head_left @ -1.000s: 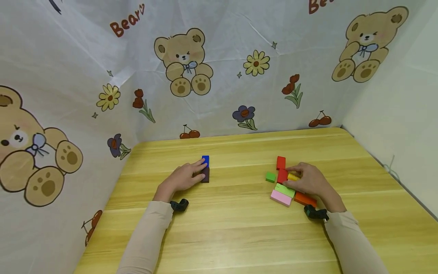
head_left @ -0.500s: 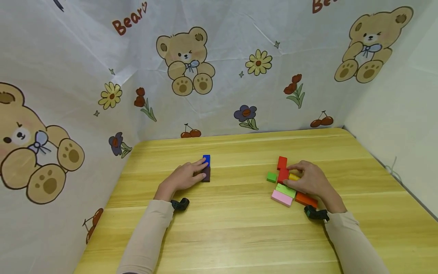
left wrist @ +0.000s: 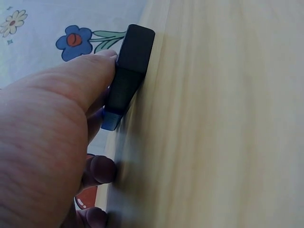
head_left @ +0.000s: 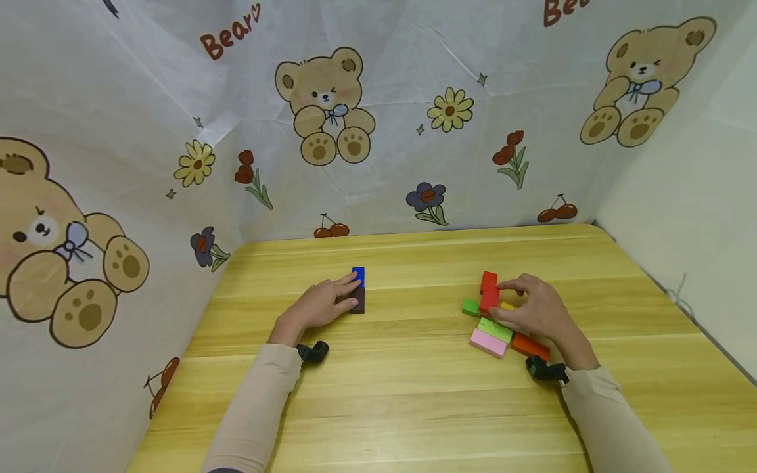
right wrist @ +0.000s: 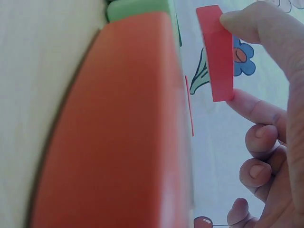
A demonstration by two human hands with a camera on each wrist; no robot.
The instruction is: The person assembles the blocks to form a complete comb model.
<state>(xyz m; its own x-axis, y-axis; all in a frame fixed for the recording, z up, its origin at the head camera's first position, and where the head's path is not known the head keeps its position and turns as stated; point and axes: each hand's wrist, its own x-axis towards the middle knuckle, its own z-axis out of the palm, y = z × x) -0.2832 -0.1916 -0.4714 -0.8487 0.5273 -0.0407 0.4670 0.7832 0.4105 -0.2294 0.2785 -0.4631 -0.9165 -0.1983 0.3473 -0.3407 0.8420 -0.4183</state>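
My right hand (head_left: 541, 309) pinches a red block (head_left: 489, 302) by its ends between thumb and index finger. In the right wrist view that red block (right wrist: 218, 57) is raised above the other blocks, its remaining fingers loosely bent below. Out to the left, my left hand (head_left: 322, 303) touches two blocks standing end to end. Its thumb is at the side of the black block (head_left: 357, 301), and its fingertips rest on the blue block (head_left: 358, 273). From the left wrist, the thumb presses the black block (left wrist: 133, 61), with the blue one mostly hidden behind.
Around the right hand lie another red block (head_left: 488, 280), a small green block (head_left: 470, 307), a light green block (head_left: 495, 330), a pink block (head_left: 488, 343), an orange block (head_left: 530, 346) and a partly hidden yellow block (head_left: 507, 306). A bear-print cloth (head_left: 378, 197) hangs behind the table.
The red block in my right hand has come up off the table and now overlaps the far red block in the head view. My left hand stays on the black and blue blocks.
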